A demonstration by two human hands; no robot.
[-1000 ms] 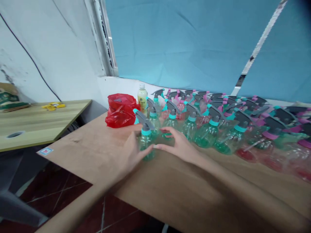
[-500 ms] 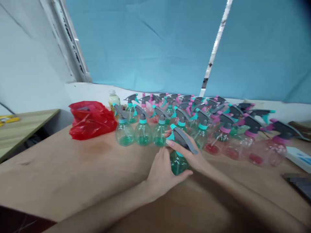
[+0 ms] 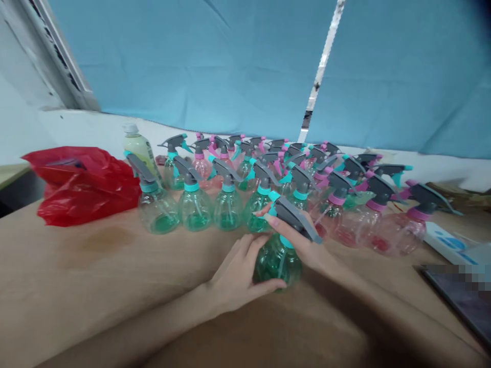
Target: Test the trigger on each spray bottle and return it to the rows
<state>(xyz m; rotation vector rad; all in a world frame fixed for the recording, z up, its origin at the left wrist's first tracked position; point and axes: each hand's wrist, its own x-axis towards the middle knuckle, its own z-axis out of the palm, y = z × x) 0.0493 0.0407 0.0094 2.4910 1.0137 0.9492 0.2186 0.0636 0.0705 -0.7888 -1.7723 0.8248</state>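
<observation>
Free tabletop [image 3: 88, 278] between left forearm [image 3: 164, 314] and red bag [image 3: 88, 186], but a barrier of spray bottles [image 3: 195, 210] beyond.

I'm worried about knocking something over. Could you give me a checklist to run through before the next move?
1. Left hand around the body of the near green bottle: ok.
2. Right hand at that bottle's gray spray head: ok.
3. Spray head screwed on tight: cannot tell.
4. Green bottle's base resting on the table: cannot tell.
5. Front-row bottles behind the hands upright: ok, those in plain view stand.
6. Red bag away from both hands: ok, off to the left.
</observation>
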